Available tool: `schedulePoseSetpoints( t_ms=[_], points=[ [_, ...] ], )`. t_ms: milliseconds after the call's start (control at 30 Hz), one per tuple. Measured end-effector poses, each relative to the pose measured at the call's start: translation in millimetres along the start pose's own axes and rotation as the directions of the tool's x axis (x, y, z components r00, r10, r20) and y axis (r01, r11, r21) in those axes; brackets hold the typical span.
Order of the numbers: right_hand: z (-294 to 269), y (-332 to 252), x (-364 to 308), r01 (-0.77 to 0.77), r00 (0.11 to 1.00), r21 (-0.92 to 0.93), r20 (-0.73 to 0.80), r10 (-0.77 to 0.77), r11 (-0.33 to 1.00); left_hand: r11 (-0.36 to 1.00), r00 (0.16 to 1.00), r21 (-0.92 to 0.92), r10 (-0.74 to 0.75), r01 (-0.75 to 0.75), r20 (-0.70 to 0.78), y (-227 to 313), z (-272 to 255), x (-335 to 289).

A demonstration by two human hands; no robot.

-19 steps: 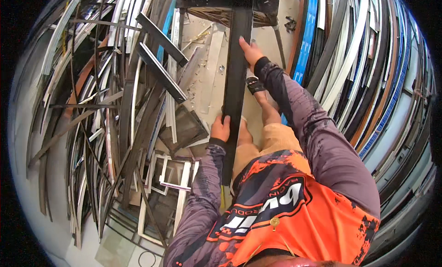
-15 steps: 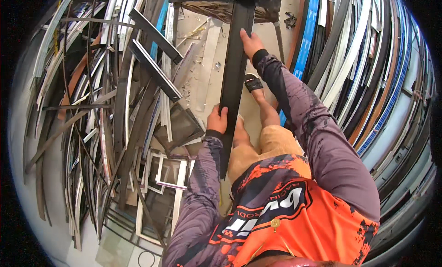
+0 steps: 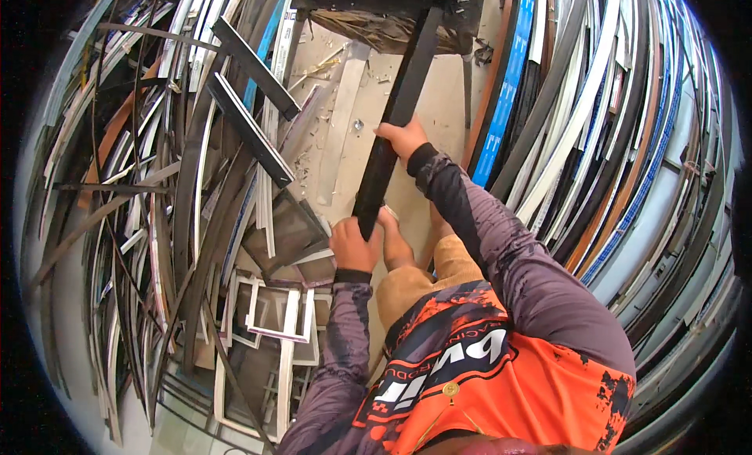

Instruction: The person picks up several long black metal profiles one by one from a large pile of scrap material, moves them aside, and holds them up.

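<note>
A long black strip of frame moulding (image 3: 400,94) slants from the dark workbench (image 3: 352,2) at the top down toward my body. My left hand (image 3: 354,246) is closed around its near end. Farther up, my right hand (image 3: 404,137) grips it from the right side, thumb across the top face. The strip's far end lies at the bench, where the dark surfaces blend together. Two short black moulding pieces, an upper one (image 3: 257,69) and a lower one (image 3: 249,130), rest on the pile to the left of the strip.
Heaped moulding strips (image 3: 192,165) cover the left side. White frames (image 3: 280,318) lie beside my left forearm. Long strips, including a blue one (image 3: 505,102), stand racked on the right. Wood scraps and shavings litter the beige floor (image 3: 352,141). My legs are below the strip.
The strip has shifted; its near end now sits in my left hand instead of extending past it. My left hand has moved down and left, my right hand down and slightly left.
</note>
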State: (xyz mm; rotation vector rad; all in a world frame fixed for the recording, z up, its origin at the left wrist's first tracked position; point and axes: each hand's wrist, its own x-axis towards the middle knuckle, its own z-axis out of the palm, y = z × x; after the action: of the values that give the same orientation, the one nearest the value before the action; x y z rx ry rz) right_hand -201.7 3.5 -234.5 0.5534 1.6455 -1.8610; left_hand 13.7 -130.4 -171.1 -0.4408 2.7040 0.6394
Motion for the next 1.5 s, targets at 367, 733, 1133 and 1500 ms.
schedulePoseSetpoints(
  t_ms=[367,733,1133,1500],
  points=[
    [-10.8,29.5,33.7,0.04,0.999,0.385,-0.001,-0.043,0.922,0.857,0.961,-0.472,-0.084,0.205,0.265,-36.7,16.3,14.8],
    [-10.1,13.6,58.1,-0.111,0.902,-0.486,-0.416,-0.117,0.867,0.798,0.968,-0.586,0.014,0.139,0.249,-55.9,49.2,44.9],
    [-26.3,13.7,58.7,-0.097,0.943,-0.444,-0.328,-0.061,0.891,0.917,0.967,-0.331,-0.167,0.225,0.195,-36.3,68.9,37.5],
    [-44.0,14.9,80.8,-0.147,0.948,-0.495,-0.318,-0.021,0.857,0.919,0.961,-0.305,-0.195,0.249,0.197,-11.1,71.1,39.0]
  ],
)
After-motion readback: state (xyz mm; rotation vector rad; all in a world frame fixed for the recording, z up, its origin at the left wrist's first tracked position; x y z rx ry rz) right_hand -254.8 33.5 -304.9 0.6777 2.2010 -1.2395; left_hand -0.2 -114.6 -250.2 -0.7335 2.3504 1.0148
